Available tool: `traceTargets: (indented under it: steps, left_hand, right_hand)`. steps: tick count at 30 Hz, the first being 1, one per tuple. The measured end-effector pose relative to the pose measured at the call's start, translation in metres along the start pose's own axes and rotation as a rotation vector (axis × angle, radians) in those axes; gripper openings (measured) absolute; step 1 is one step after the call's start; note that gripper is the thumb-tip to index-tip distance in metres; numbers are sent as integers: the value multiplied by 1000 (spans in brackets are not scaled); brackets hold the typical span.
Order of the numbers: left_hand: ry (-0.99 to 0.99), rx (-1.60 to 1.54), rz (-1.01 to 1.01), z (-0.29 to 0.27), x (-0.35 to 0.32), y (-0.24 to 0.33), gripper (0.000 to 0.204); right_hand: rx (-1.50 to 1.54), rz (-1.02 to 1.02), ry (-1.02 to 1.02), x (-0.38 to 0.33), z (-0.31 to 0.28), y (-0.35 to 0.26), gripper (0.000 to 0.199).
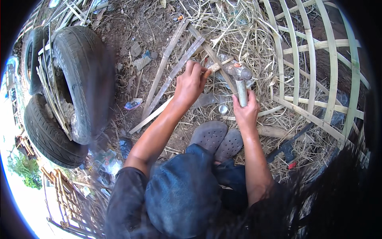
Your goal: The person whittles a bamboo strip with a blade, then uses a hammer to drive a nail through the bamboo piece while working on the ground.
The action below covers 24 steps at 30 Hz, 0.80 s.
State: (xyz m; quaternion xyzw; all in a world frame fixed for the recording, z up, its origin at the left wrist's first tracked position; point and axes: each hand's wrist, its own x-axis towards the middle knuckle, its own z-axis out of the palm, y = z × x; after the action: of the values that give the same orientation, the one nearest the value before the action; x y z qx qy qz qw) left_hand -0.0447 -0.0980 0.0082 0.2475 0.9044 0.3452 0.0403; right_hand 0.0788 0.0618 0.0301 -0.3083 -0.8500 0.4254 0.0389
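My right hand is closed around the pale handle of a hammer. The hammer's metal head lies over a wooden slat, beside the end of a pale bamboo strip. My left hand is closed, thumb and fingers pinched at that strip where it nears the slat. What the fingertips hold there is partly hidden. The strip runs under my left forearm and crosses a frame of weathered wooden slats, joined in a narrow peak at the far end and lying on the ground.
Old tyres stand and lean at the left. A woven bamboo lattice rises at the right. Curly bamboo shavings cover the ground beyond and right of my hands. My clogs are below; a dark long tool lies right of them.
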Motion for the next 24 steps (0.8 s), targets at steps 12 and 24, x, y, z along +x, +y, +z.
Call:
traceTargets:
  steps: [12, 24]
  left_hand:
    - [116, 78, 273, -6, 17, 8, 17]
    - [91, -49, 253, 10, 34, 6, 14]
  right_hand:
    - [27, 49, 29, -1, 5, 13, 33]
    - [76, 30, 45, -3, 9, 16, 33]
